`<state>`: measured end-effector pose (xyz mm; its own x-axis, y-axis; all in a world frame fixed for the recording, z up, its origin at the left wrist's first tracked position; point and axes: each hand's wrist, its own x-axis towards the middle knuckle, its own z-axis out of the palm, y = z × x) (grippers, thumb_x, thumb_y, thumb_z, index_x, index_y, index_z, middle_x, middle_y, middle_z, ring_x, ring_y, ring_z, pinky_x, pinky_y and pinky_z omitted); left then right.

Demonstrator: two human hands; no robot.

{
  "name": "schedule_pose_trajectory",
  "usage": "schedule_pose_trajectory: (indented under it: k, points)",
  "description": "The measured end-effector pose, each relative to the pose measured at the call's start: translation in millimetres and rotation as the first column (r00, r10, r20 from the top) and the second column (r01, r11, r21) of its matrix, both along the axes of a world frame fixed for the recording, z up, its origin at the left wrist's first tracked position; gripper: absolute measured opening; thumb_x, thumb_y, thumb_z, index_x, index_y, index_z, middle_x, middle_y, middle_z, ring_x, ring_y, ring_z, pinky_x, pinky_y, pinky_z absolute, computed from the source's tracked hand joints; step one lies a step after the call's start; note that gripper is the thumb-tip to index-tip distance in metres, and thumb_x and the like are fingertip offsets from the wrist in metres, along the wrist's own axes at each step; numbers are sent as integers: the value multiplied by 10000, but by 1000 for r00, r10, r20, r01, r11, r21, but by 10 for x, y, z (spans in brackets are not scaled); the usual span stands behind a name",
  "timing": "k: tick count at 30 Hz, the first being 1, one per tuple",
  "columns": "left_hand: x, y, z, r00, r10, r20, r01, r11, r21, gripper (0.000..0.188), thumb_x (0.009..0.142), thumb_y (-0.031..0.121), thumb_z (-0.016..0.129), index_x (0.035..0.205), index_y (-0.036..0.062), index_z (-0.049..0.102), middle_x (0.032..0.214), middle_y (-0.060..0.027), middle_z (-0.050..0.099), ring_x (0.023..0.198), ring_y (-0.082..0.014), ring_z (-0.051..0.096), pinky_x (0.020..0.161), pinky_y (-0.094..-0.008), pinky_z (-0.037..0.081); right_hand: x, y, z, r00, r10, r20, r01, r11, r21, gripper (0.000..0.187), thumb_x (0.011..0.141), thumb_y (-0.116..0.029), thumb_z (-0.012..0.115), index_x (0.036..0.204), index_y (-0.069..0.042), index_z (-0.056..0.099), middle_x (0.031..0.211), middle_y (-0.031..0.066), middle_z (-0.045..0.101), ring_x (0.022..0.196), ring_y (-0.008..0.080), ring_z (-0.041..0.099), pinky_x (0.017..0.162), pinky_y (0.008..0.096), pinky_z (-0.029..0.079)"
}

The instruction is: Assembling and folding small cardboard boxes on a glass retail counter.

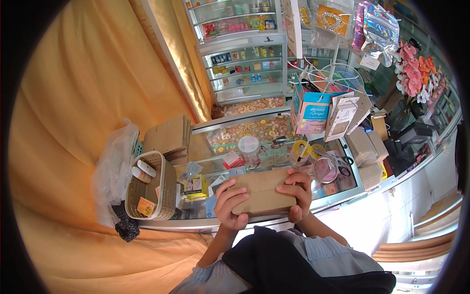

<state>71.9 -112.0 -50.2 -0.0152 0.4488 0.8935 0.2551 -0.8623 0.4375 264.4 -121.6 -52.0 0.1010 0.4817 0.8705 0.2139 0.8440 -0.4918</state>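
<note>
A small brown cardboard box (264, 188) is held up in front of me, over the near edge of the glass counter (196, 223). Its lid side faces up and looks closed. My left hand (231, 203) wraps round its left end, fingers on top and thumb low at the near side. Round the right end my right hand (296, 193) grips in the same way, fingertips on the top face. Behind the box stand a clear jar with a white lid (248, 145) and a red-and-white packet (232, 160).
On the left are a beige basket (172, 193) with bottles, flattened cardboard (169, 137) and plastic wrap (112, 166). To the right lie tape rolls (300, 151), scissors (344, 170) and bubble-wrapped parcels (361, 147). A display rack (334, 59) rises at the back right, before glass shelves (245, 63).
</note>
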Motion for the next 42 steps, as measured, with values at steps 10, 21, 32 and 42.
schedule_pose_trajectory:
  k: [10, 21, 32, 42]
  points:
    - [44, 75, -51, 998, -53, 37, 54, 998, -30, 446, 705, 409, 775, 937, 59, 625, 1185, -190, 508, 1158, -411, 497, 1009, -504, 368, -8, 83, -30, 977, 215, -11, -215, 972, -100, 450, 749, -387, 758, 1049, -93, 598, 1355, 201, 344, 1213, 383, 416, 1008, 484, 347]
    - [-18, 68, -83, 993, -119, 4, 118, 985, -128, 568, 660, 411, 821, 1034, 61, 576, 1307, -231, 389, 1177, -383, 468, 976, -463, 397, 40, 64, -50, 969, 246, 16, -243, 965, -99, 474, 741, -340, 769, 1100, -95, 582, 1377, 213, 316, 1196, 351, 430, 996, 448, 353]
    - [-343, 228, 216, 915, 371, 156, -378, 926, 17, 528, 669, 350, 807, 1042, 68, 561, 1271, -173, 415, 1200, -346, 417, 1030, -478, 330, 21, 50, -141, 992, 39, -123, -59, 984, -167, 695, 826, -537, 601, 1291, -45, 443, 1459, 168, 185, 1305, 359, 347, 1073, 481, 257]
    - [-459, 345, 241, 772, 635, 18, -630, 769, -108, 462, 680, 158, 799, 1047, 57, 536, 1301, -162, 386, 1217, -336, 387, 1014, -464, 335, 9, 26, -110, 997, -22, -71, 7, 978, -206, 635, 847, -525, 579, 1256, -47, 488, 1406, 178, 251, 1240, 331, 411, 1023, 466, 320]
